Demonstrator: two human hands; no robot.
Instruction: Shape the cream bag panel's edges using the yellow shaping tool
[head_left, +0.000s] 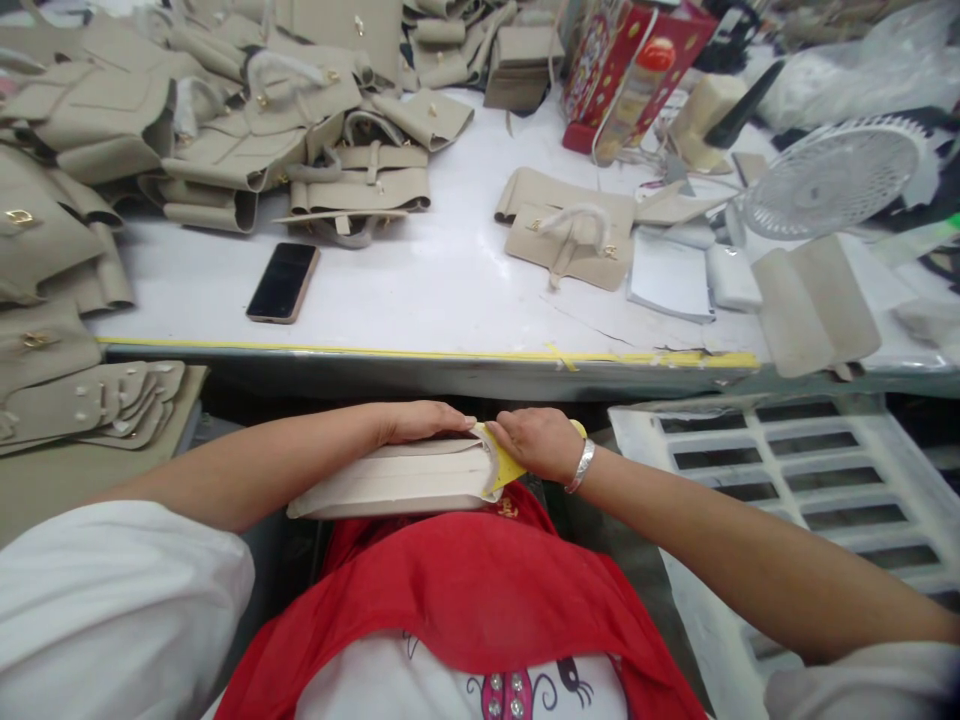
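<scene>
A cream stack of panels [397, 480] is held on the lap, below the worktop [450, 290] edge; it is pressed flat by the left hand [420, 420], while a yellow piece [501, 470] at its end is pinched in the right hand [540, 445]; a phone [283, 282] lies on the worktop

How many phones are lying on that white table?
1. A dark phone lies face up on the white table, near its front edge, left of centre, just below the heap of beige bag pieces. More could be hidden under the heap.
</scene>
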